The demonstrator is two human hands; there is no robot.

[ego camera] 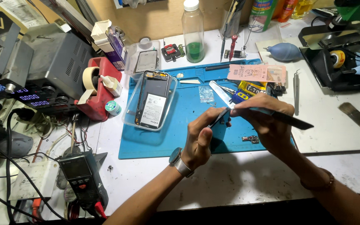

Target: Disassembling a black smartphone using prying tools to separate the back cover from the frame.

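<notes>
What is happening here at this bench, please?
A person works over a blue mat on a cluttered white bench. The left hand pinches a small, thin dark part, and the right hand brings a slim dark-handled tool to its upper end. An opened phone, its battery showing, lies in a clear plastic tray at the mat's left edge. A multimeter rests at the lower left.

Left hand (201,139) hides most of the small dark part (219,118); both forearms cut off below.
</notes>
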